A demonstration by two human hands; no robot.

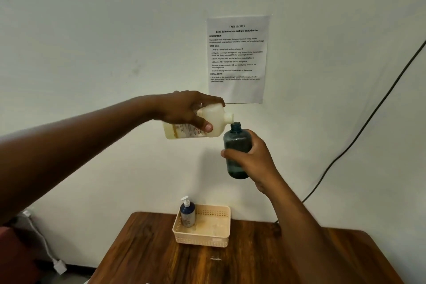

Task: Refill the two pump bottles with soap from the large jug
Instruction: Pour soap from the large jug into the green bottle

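Wall point(115, 30): white, with a printed sheet point(237, 59) stuck on it and a black cable point(359, 136) running down the right side.
Table point(253, 258): brown wood, low in the picture.
Basket point(202, 236): pale, sits on the table near the wall.
Jug point(214, 123): tipped on its side high above the table, spout right at the blue bottle's mouth.
Blue bottle point(237, 152): open top, held up in the air, nearly straight up.
Left hand point(184, 109): fingers and thumb wrapped round the jug.
Right hand point(253, 157): fingers wrapped round the blue bottle's middle.
Pump bottle point(187, 213): dark, white pump on top, stands in the basket's left back corner.
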